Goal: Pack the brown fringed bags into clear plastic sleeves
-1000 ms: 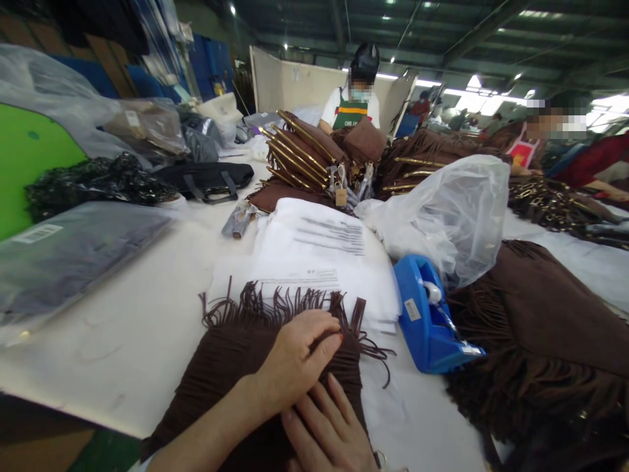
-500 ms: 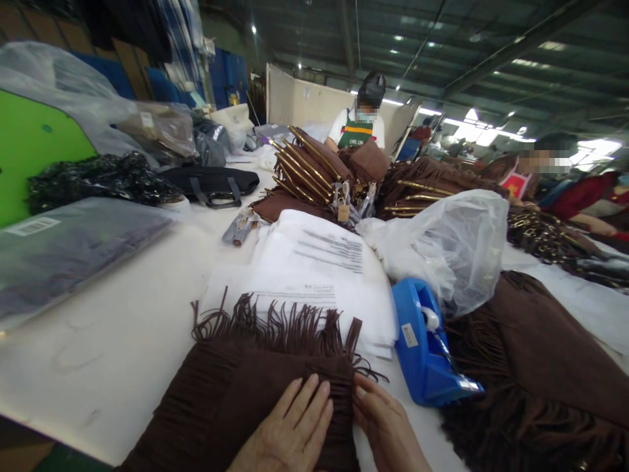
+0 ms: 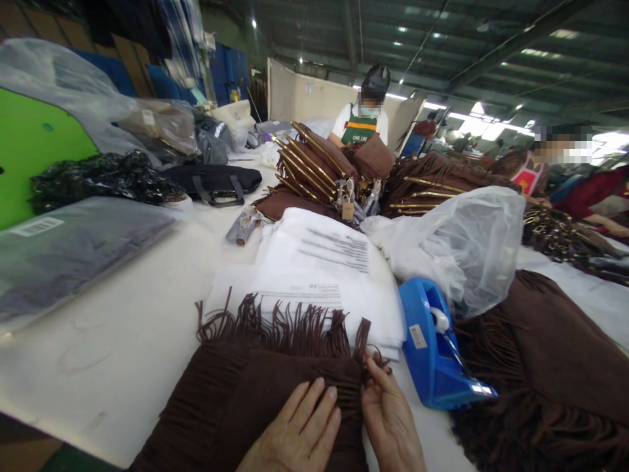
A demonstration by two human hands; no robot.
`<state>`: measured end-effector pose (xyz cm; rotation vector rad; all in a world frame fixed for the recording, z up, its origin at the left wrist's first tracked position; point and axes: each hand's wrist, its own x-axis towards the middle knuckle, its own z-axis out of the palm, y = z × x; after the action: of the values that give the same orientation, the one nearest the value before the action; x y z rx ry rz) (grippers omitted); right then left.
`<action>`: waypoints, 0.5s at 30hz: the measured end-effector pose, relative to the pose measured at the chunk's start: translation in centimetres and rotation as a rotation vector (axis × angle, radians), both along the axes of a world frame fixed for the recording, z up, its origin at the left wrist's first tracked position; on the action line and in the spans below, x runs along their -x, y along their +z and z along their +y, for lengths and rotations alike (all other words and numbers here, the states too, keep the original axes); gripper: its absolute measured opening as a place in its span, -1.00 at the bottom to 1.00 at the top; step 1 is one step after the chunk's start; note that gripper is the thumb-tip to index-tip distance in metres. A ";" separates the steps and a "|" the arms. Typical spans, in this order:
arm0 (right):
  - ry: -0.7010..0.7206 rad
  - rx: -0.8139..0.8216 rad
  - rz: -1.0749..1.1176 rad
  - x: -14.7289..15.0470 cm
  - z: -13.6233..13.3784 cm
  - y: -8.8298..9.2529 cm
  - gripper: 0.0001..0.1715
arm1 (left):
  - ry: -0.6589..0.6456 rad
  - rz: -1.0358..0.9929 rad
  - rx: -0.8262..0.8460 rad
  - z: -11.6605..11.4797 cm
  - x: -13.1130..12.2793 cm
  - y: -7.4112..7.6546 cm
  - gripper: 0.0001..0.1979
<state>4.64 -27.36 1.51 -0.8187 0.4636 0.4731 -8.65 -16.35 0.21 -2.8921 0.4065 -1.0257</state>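
A dark brown fringed bag [image 3: 236, 393] lies flat on the white table in front of me, its fringe fanned out along the far edge. My left hand [image 3: 297, 426] rests flat on the bag, fingers stretched out side by side. At the bag's right corner, my right hand [image 3: 390, 410] pinches strands of the fringe [image 3: 376, 357] between thumb and fingers. Just beyond the bag is a stack of white printed plastic bags [image 3: 319, 262]. Right of my right hand stands a blue tape dispenser [image 3: 427, 347].
More brown fringed bags lie at the right [image 3: 565, 347], and a pile with gold edges [image 3: 314, 164] sits farther back. A clear plastic bag [image 3: 466, 242] bulges behind the dispenser. At left lies a wrapped grey package [image 3: 78, 249]. A co-worker [image 3: 366, 121] in a green apron is across the table.
My right hand has moved a little up along the bag's right edge and closed on fringe strands at the corner. My left hand stays flat on the bag.
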 end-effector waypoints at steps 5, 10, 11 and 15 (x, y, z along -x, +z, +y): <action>0.009 0.095 -0.127 0.9 -0.3 0.7 -0.64 | -0.037 0.020 0.032 0.0 0.1 0.2 -0.55; 0.239 0.735 -1.073 3.1 -0.2 0.2 -0.60 | -0.008 -0.105 0.135 -0.7 0.0 -0.4 -0.72; 0.341 0.845 -1.346 3.6 -0.2 0.0 -0.56 | -0.004 -0.147 0.159 -0.9 0.0 -0.4 -0.78; 0.639 0.845 -1.660 4.9 -0.7 1.1 -0.43 | -0.006 -0.258 0.224 -1.3 0.1 -0.2 -0.73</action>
<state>-0.26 -28.01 2.62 -1.8524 -1.2704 0.0126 -8.71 -17.69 -0.01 -2.8862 0.3033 -1.5129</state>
